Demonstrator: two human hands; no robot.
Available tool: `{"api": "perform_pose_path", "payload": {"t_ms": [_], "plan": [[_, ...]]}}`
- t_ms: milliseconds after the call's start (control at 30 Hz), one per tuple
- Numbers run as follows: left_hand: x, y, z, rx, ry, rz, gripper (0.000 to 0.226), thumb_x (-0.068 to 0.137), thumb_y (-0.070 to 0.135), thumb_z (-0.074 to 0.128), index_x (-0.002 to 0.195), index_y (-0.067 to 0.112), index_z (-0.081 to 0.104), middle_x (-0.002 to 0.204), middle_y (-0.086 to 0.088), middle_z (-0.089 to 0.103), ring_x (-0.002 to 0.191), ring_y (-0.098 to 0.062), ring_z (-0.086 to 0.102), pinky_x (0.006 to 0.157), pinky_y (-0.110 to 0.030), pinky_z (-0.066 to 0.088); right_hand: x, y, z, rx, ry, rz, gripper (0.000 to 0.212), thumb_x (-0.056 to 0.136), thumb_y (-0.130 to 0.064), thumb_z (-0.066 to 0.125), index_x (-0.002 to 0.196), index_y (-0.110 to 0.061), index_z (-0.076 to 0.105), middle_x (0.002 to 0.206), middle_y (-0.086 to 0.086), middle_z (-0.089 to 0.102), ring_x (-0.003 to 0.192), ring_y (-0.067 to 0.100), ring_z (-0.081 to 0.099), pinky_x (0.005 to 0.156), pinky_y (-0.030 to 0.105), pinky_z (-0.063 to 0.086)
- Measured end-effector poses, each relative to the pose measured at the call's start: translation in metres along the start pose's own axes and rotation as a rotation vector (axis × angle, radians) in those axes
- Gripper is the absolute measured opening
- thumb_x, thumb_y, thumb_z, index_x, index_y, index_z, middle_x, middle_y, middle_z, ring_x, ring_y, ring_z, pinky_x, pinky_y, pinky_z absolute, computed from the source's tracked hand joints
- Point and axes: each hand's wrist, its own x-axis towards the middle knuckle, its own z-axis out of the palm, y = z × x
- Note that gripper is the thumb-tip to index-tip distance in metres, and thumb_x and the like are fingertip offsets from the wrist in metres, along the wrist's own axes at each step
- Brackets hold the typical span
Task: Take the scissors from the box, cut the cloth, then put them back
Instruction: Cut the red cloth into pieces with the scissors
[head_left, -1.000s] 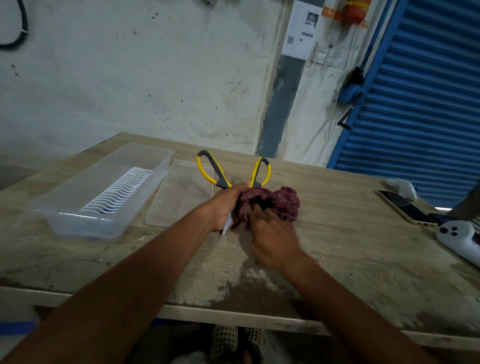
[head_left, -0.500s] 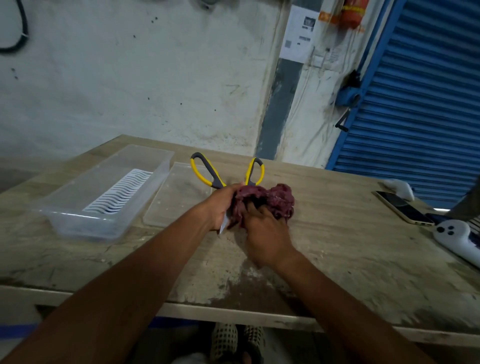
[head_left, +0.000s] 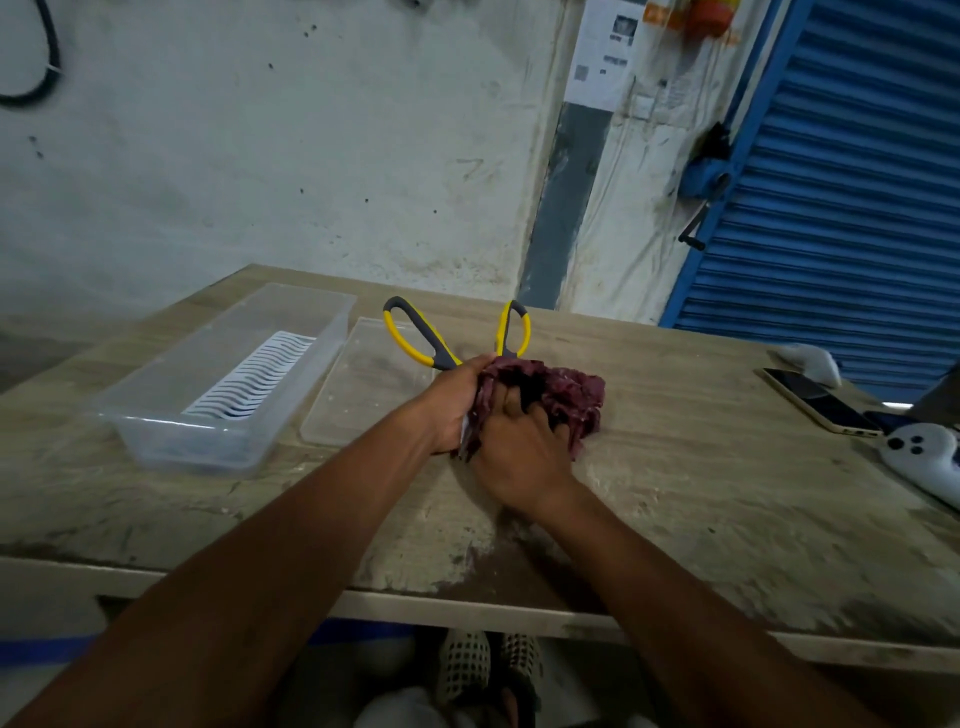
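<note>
Head view, looking down at a worn wooden table (head_left: 675, 493). Two bare forearms reach in from the bottom edge and meet near the table's middle. The left hand (head_left: 449, 405) is closed around the scissors (head_left: 447, 340) near the pivot, with the blades pointing back toward the person and mostly hidden; a pale tip shows just below the hand. The two yellow and grey handle loops stick up and away, spread wide apart. The right hand (head_left: 519, 447) lies palm down, fingers curled into a bunched dark red cloth (head_left: 571, 392), which rests on the table and touches both hands and the scissors. To the left stands a clear box (head_left: 156, 431) with a white ribbed insert, and its clear lid (head_left: 363, 384) lies flat between box and hands. At the right edge lie a phone (head_left: 815, 400) and a white controller (head_left: 924, 457).
</note>
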Motion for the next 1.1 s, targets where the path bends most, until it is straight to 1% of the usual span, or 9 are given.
{"api": "perform_pose_path", "payload": {"t_ms": [167, 367, 500, 567, 667, 833, 933, 1000, 1100], "plan": [[-0.002, -0.004, -0.001, 0.005, -0.005, 0.033, 0.036, 0.1, 0.031, 0.04, 0.082, 0.01, 0.063, 0.056, -0.007, 0.069, 0.047, -0.015, 0.065, 0.046, -0.019, 0.053, -0.01, -0.009, -0.001, 0.046, 0.085, 0.025, 0.058, 0.088, -0.031, 0.049, 0.137, -0.005, 0.032, 0.142, 0.015, 0.036, 0.127, 0.039, 0.038, 0.099, 0.052, 0.032], [-0.002, -0.005, 0.004, 0.009, -0.005, 0.061, 0.036, 0.1, 0.031, 0.04, 0.077, 0.013, 0.062, 0.047, -0.001, 0.066, 0.041, -0.012, 0.063, 0.042, -0.016, 0.049, -0.001, -0.015, 0.002, -0.013, 0.052, 0.078, 0.077, 0.087, -0.033, 0.054, 0.142, 0.007, 0.018, 0.146, 0.026, 0.028, 0.132, 0.043, 0.034, 0.103, 0.054, 0.033], [-0.004, -0.009, 0.003, -0.039, -0.035, 0.033, 0.031, 0.101, 0.037, 0.037, 0.103, 0.018, 0.062, 0.086, -0.001, 0.074, 0.071, -0.017, 0.069, 0.061, -0.028, 0.055, -0.019, 0.004, -0.004, -0.163, 0.075, -0.14, 0.037, 0.093, -0.014, 0.041, 0.125, 0.001, 0.049, 0.124, 0.022, 0.051, 0.111, 0.038, 0.054, 0.084, 0.042, 0.047], [-0.006, -0.009, 0.004, -0.043, -0.078, 0.047, 0.032, 0.103, 0.037, 0.031, 0.122, 0.023, 0.053, 0.126, 0.005, 0.06, 0.106, -0.02, 0.058, 0.085, -0.039, 0.048, -0.028, 0.02, -0.015, -0.196, -0.015, -0.178, 0.03, 0.092, -0.015, 0.042, 0.115, -0.002, 0.057, 0.118, 0.02, 0.056, 0.107, 0.039, 0.056, 0.08, 0.041, 0.046], [-0.009, -0.01, 0.007, -0.057, -0.1, 0.093, 0.034, 0.104, 0.034, 0.028, 0.13, 0.023, 0.047, 0.144, 0.003, 0.048, 0.127, -0.021, 0.046, 0.1, -0.041, 0.039, -0.011, 0.042, -0.034, -0.07, -0.119, -0.142, 0.028, 0.093, -0.017, 0.043, 0.108, 0.001, 0.058, 0.116, 0.024, 0.058, 0.104, 0.04, 0.057, 0.08, 0.04, 0.043], [-0.01, -0.009, 0.009, -0.065, -0.049, 0.076, 0.033, 0.096, 0.038, 0.047, 0.11, 0.015, 0.065, 0.084, -0.008, 0.072, 0.07, -0.021, 0.07, 0.061, -0.028, 0.057, 0.0, 0.026, -0.031, 0.186, 0.07, -0.179, 0.043, 0.078, -0.021, 0.035, 0.099, 0.009, 0.058, 0.107, 0.033, 0.06, 0.098, 0.046, 0.057, 0.084, 0.045, 0.041], [-0.006, -0.008, 0.005, -0.062, -0.014, 0.022, 0.039, 0.097, 0.038, 0.045, 0.124, 0.013, 0.06, 0.082, -0.01, 0.072, 0.065, -0.022, 0.07, 0.06, -0.028, 0.058, -0.016, 0.014, -0.009, 0.126, 0.061, -0.256, 0.06, 0.068, -0.028, 0.022, 0.107, 0.008, 0.052, 0.114, 0.031, 0.054, 0.099, 0.045, 0.053, 0.083, 0.046, 0.04], [-0.005, -0.008, 0.005, -0.086, -0.017, 0.0, 0.033, 0.099, 0.036, 0.043, 0.112, 0.013, 0.062, 0.07, -0.008, 0.072, 0.058, -0.021, 0.069, 0.052, -0.024, 0.056, -0.015, 0.023, -0.008, 0.035, 0.067, -0.237, 0.062, 0.069, -0.03, 0.019, 0.11, 0.004, 0.051, 0.116, 0.028, 0.053, 0.1, 0.043, 0.053, 0.08, 0.046, 0.041], [-0.012, -0.006, 0.009, -0.095, -0.025, -0.008, 0.033, 0.101, 0.036, 0.04, 0.112, 0.012, 0.061, 0.083, -0.011, 0.07, 0.076, -0.024, 0.065, 0.064, -0.033, 0.055, -0.007, 0.035, -0.009, 0.003, 0.034, -0.262, 0.071, 0.064, -0.042, 0.011, 0.104, 0.0, 0.053, 0.108, 0.027, 0.055, 0.096, 0.043, 0.055, 0.075, 0.044, 0.041]]}}
